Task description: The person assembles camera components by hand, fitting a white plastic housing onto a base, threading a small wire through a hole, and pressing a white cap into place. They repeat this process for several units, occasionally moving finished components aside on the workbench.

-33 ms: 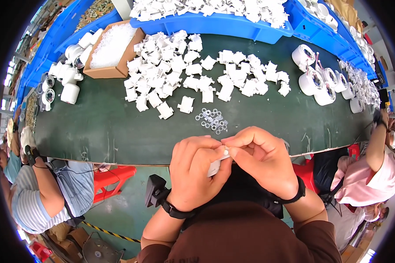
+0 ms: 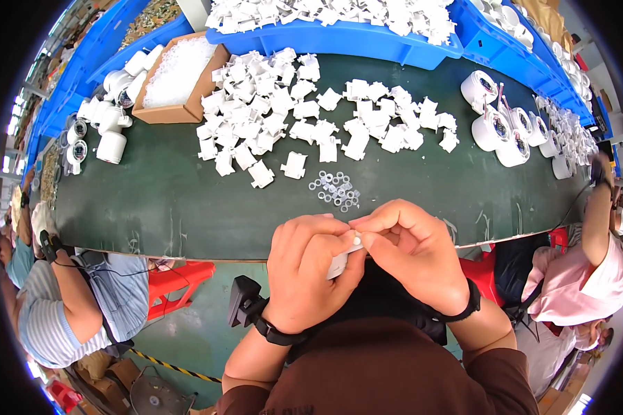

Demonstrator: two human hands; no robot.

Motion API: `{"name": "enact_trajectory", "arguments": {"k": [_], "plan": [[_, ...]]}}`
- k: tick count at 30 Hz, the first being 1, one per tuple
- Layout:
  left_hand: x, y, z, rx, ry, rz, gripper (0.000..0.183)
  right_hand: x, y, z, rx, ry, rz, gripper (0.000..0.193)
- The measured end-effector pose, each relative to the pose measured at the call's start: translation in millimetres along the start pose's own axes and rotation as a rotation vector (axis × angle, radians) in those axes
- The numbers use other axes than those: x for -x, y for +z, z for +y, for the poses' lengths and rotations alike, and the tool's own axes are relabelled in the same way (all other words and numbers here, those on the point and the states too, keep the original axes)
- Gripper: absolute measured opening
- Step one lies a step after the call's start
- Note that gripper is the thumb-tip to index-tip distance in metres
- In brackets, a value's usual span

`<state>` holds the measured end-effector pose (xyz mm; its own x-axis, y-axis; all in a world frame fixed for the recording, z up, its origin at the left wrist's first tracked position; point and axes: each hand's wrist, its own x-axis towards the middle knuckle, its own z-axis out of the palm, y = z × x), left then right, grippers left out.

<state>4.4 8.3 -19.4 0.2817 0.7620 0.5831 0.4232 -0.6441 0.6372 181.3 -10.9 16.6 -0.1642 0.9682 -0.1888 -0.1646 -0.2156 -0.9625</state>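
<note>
My left hand [image 2: 311,266] is closed around a small white plastic part [image 2: 338,265], held just off the near edge of the table. The part's rounded white tip shows between my thumb and fingers. My right hand [image 2: 419,252] meets it there, thumb and forefinger pinched together against that tip; whatever lies between them is hidden. Straight ahead on the table is a little cluster of clear plastic rings [image 2: 336,190]. Beyond the rings spreads a heap of white plastic parts [image 2: 249,111], with one loose white part [image 2: 293,165] nearest to the rings.
An open cardboard box [image 2: 176,83] of translucent pieces stands at the back left, beside white round housings [image 2: 110,147]. Blue bins [image 2: 339,41] line the far side. More white housings with wires [image 2: 491,129] stand right. Co-workers sit on both sides, near red stools [image 2: 176,283].
Both my hands and the white part stay in place. At the far right, a co-worker's forearm and hand have shifted slightly farther up.
</note>
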Motion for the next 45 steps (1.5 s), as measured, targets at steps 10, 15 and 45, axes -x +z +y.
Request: {"name": "enact_trajectory", "arguments": {"k": [10,15,45], "plan": [[9,-101,-36,-0.704,-0.045,-0.074,0.028,-7,-70,-31,1.186,-0.549,0.393,0.028],[10,-99,-50,-0.783,-0.188,0.158,0.063,-30,-173,-35,1.758,-0.346,0.973,0.062],[-7,3,22,-0.022,-0.135,-0.087,0.033,6,-12,-13,0.348,-0.297,-0.084,0.035]]}}
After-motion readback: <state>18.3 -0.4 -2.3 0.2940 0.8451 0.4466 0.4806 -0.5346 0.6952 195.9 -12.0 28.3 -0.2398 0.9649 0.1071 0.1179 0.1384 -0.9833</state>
